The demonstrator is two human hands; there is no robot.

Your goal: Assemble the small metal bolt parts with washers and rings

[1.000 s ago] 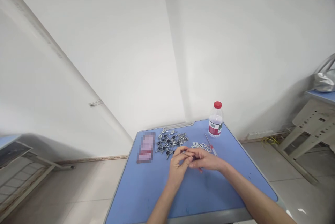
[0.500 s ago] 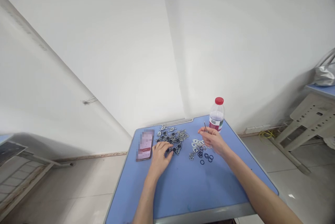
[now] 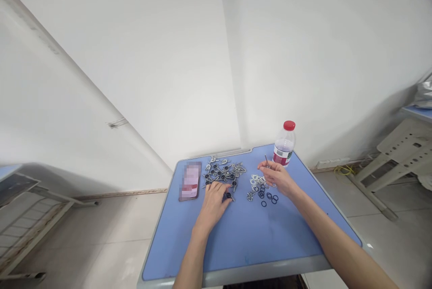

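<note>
My left hand (image 3: pixel 215 201) rests on the table with thumb and forefinger closed around a small metal fitting with a black round part (image 3: pixel 228 195). Just beyond its fingers lies a pile of similar metal fittings (image 3: pixel 219 174). My right hand (image 3: pixel 276 175), raised near the bottle, pinches a thin metal rod (image 3: pixel 266 159) that points upward. Beneath and beside that hand are flat silver plates with holes (image 3: pixel 254 181), several black rubber rings (image 3: pixel 263 204) and a cluster of small steel balls (image 3: pixel 250 196).
A phone (image 3: pixel 190 182) lies left of the pile on the blue table (image 3: pixel 256 239). At the back right corner stands a bottle with a red cap (image 3: pixel 284 145). The white wall (image 3: pixel 175 77) runs behind the table. Another desk (image 3: pixel 405 145) stands to the right.
My left hand has drawn slightly toward me, and a fitting now shows apart from the pile between its fingers. My right hand keeps hold of the rod. The view has shifted a little.
</note>
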